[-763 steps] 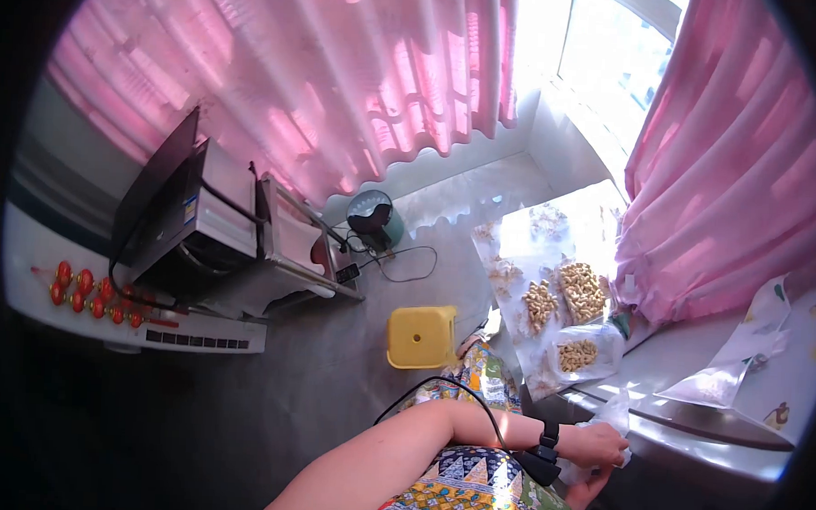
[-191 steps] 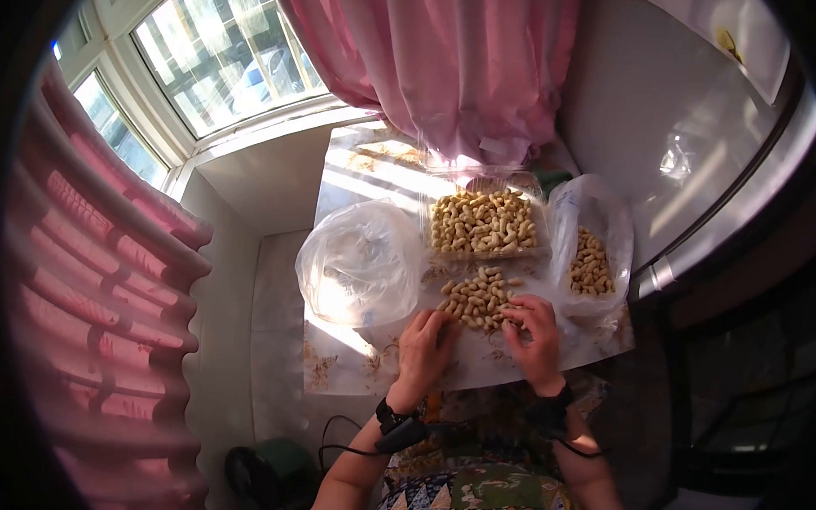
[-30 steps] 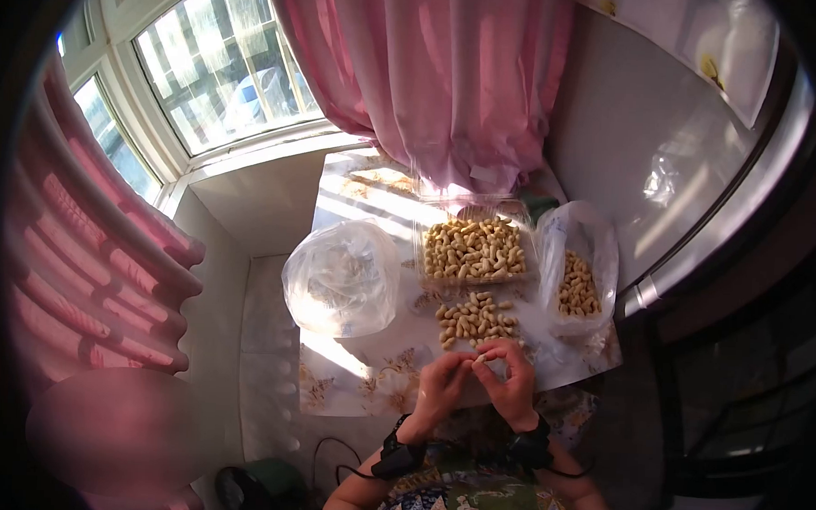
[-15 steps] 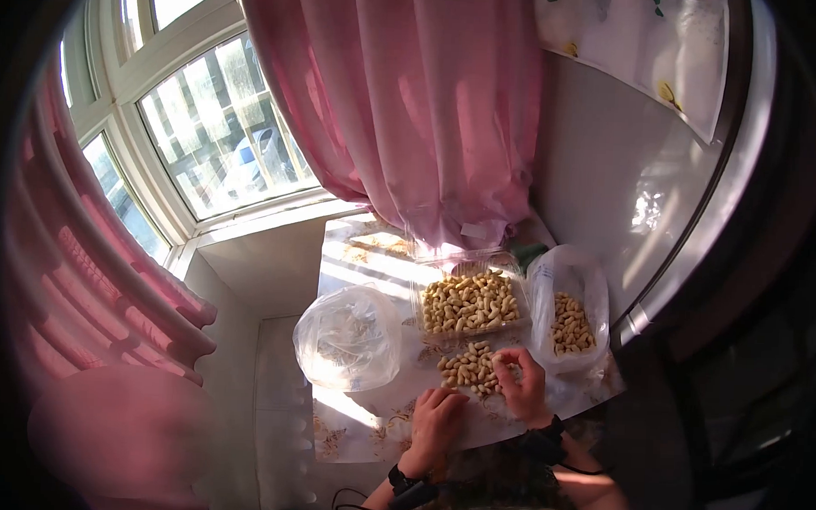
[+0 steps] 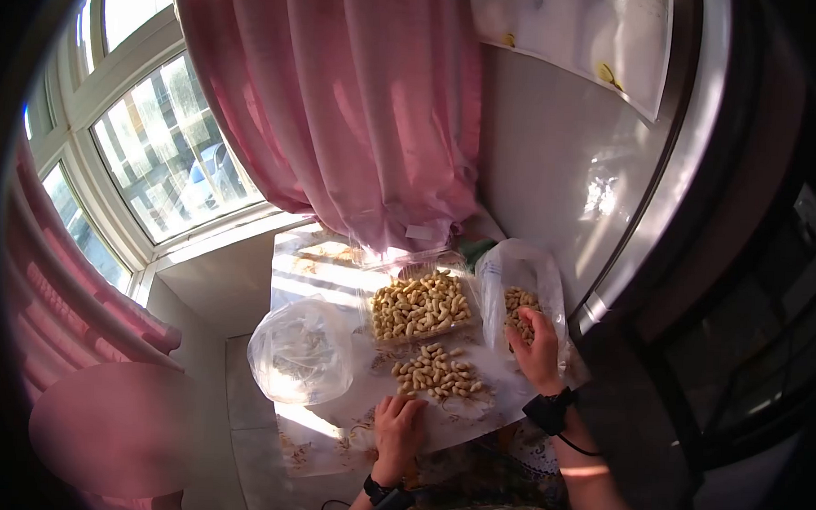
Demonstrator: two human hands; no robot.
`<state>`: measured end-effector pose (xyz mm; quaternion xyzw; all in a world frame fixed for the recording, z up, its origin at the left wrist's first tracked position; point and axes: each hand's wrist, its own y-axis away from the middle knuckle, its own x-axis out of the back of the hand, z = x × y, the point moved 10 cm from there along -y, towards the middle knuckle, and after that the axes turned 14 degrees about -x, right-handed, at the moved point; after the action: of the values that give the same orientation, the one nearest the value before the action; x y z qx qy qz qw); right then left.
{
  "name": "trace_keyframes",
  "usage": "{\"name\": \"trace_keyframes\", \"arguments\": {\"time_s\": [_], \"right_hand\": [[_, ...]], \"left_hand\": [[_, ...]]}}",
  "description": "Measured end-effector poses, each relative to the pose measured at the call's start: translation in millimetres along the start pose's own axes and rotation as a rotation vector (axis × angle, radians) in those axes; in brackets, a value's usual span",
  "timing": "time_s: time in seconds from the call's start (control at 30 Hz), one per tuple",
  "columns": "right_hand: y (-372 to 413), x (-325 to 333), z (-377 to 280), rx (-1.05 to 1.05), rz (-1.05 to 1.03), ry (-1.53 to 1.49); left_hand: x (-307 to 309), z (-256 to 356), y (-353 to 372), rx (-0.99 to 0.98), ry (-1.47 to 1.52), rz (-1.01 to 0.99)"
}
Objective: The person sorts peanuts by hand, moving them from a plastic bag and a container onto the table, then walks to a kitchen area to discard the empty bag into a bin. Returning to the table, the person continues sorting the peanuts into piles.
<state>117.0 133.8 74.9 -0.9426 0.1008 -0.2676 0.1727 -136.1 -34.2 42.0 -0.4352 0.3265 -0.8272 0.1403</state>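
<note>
A loose pile of unshelled peanuts (image 5: 435, 373) lies on the patterned tablecloth (image 5: 330, 437). Just below its left side, my left hand (image 5: 397, 432) rests on the cloth with its fingers loosely spread, holding nothing visible. My right hand (image 5: 537, 351) is at the mouth of a white plastic bag (image 5: 551, 269) containing more peanuts (image 5: 517, 300). Its thumb and fingers are curled together in a pinch; whatever may be between them is too small to make out. Behind the pile stands a clear plastic box (image 5: 367, 316) full of peanuts (image 5: 420, 305).
Left of the box sits another translucent plastic bag (image 5: 301, 350), puffed open. A pink curtain (image 5: 341, 100) hangs down to the table's back edge, with a window (image 5: 174, 148) on the left. A glossy grey panel (image 5: 564, 170) rises at the right.
My right hand has moved from the loose pile rightward to the bag of peanuts. My left hand stays by the pile, its fingers a little less curled. The whole view has shifted.
</note>
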Motion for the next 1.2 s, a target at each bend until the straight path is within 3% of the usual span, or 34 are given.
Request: {"name": "trace_keyframes", "arguments": {"time_s": [0.03,0.1,0.3,0.47,0.67,0.73,0.83,1.2], "right_hand": [[1.4,5.1,-4.0,0.001,0.0,-0.001],[13.0,-12.1,-26.0,0.2,-0.166,0.275],[24.5,-44.6,-23.6,0.377,-0.214,0.478],[7.4,-64.1,-6.2,0.336,-0.254,0.432],[5.7,-67.4,-5.0,0.325,-0.223,0.352],[4.4,-62.5,-8.9,0.335,-0.171,0.309],[0.8,-62.8,-8.3,0.301,-0.176,0.248],[5.8,-66.1,-15.7,0.269,-0.172,0.172]], "left_hand": [[0.1,-0.2,-0.3,-0.003,-0.003,0.003],[-0.3,-0.6,-0.2,-0.001,-0.006,0.001],[0.5,-1.3,0.6,0.011,-0.004,0.001],[13.6,-2.1,-9.9,0.062,-0.002,0.099],[18.7,-34.2,-72.4,0.022,-0.136,0.104],[-0.7,-50.2,-80.4,-0.019,-0.174,-0.075],[-3.1,-61.3,-79.1,0.001,-0.107,-0.098],[24.6,-33.0,-69.6,-0.043,-0.171,0.002]]}}
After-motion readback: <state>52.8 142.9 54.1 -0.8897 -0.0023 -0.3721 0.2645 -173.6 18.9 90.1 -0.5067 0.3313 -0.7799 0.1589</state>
